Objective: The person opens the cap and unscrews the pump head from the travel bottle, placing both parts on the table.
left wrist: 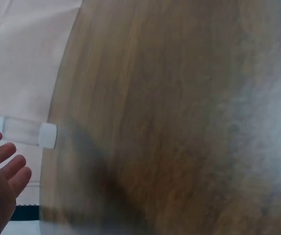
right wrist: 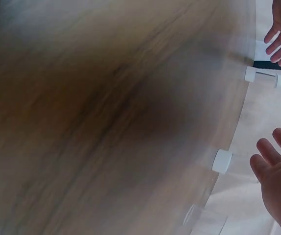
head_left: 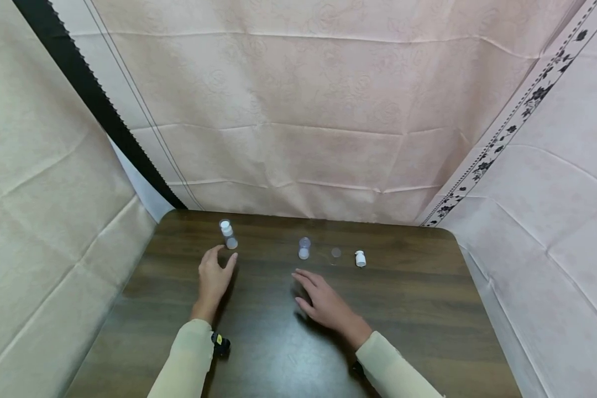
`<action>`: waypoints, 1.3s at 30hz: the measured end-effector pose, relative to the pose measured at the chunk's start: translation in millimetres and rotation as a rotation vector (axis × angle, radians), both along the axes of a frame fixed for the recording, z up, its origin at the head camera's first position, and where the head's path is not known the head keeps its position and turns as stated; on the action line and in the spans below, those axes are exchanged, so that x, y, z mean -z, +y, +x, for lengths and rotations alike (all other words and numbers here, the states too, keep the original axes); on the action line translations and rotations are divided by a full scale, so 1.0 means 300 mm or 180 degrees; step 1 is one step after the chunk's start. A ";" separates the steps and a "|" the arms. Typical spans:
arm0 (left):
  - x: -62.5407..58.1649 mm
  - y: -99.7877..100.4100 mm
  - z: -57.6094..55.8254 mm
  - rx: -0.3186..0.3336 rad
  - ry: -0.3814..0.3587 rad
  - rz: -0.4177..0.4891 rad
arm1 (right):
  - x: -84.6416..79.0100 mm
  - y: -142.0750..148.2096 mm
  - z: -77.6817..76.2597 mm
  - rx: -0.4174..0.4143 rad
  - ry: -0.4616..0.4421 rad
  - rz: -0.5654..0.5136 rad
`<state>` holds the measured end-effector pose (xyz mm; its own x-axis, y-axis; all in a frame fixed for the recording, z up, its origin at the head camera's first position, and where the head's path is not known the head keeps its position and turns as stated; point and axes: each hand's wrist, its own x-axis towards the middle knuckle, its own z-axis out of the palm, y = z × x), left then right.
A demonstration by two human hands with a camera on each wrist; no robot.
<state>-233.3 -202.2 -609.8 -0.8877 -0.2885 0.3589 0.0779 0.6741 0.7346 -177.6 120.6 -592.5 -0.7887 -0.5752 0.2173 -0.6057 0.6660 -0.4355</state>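
At the back left of the table stands a clear tube (head_left: 228,235) with a white part at each end. My left hand (head_left: 215,281) is just in front of it, thumb and fingers spread with a gap between them. The left wrist view shows the tube's clear wall (left wrist: 22,131) beside the fingers. A shorter clear container (head_left: 304,248) with a white base stands at the back middle. My right hand (head_left: 325,301) hovers in front of it, fingers extended and holding nothing. In the right wrist view the container's white base (right wrist: 222,161) is left of the fingers.
Right of the middle container stands a see-through cup-like piece (head_left: 335,254), faint against the wood. Farther right is a small white bottle (head_left: 360,258). The brown wooden table (head_left: 258,309) ends at a pale cloth backdrop (head_left: 298,110), with more cloth on both sides.
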 end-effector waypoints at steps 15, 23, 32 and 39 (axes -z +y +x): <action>0.006 -0.064 -0.119 -0.0186 -0.0688 0.0485 | 0.029 -0.113 -0.034 0.0021 -0.0045 0.0099; 0.002 -0.074 -0.170 -0.0003 -0.0884 0.0633 | 0.061 -0.147 -0.028 0.0019 -0.0222 0.0111; -0.006 -0.081 -0.219 0.0114 -0.1086 0.0681 | 0.079 -0.164 -0.011 0.0128 -0.0402 -0.0072; -0.003 -0.063 -0.240 0.0103 -0.1074 0.0735 | 0.093 -0.164 -0.007 0.0197 -0.0595 -0.0151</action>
<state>-305.4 -221.1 -608.9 -0.9545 -0.2973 -0.0249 -0.1748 0.4897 0.8542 -179.7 71.4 -620.4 -0.8514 -0.5169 0.0896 -0.4699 0.6755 -0.5683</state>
